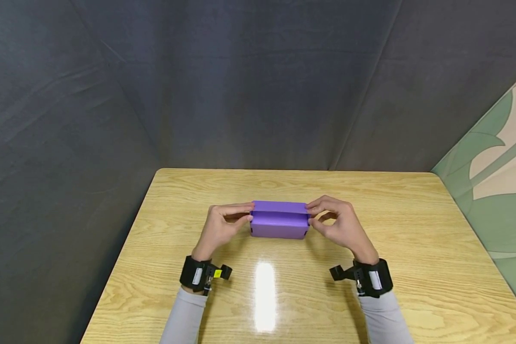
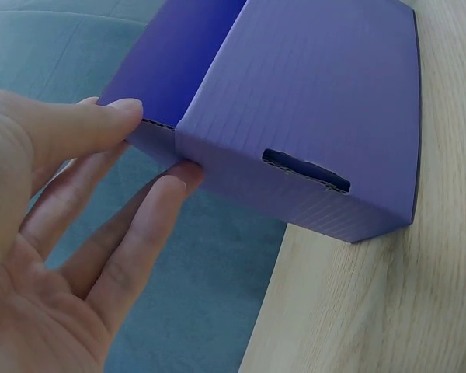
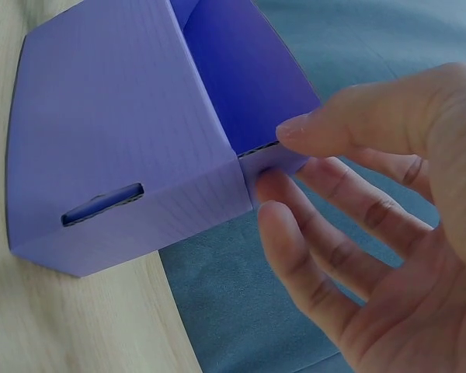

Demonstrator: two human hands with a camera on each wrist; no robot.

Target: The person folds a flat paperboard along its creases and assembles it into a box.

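Note:
A purple cardboard box point(image 1: 279, 231) sits on the table with its lid point(image 1: 280, 206) partly raised at the back, leaving a gap along the top. At the box's left end, my left hand point(image 1: 220, 227) pinches the corner of the raised part between thumb and fingers. My right hand point(image 1: 339, 223) does likewise at the right end. In the left wrist view, the thumb point(image 2: 113, 116) lies on the cut edge, fingers below. A narrow slot point(image 3: 103, 204) shows in the box's side in the right wrist view.
The wood-grain table point(image 1: 413, 229) carries a bright light reflection in front of the box. Dark grey cloth point(image 1: 249, 95) hangs behind and to the left. A green and beige leaf-patterned surface point(image 1: 499, 200) stands along the right. Black camera straps point(image 1: 196, 273) circle both wrists.

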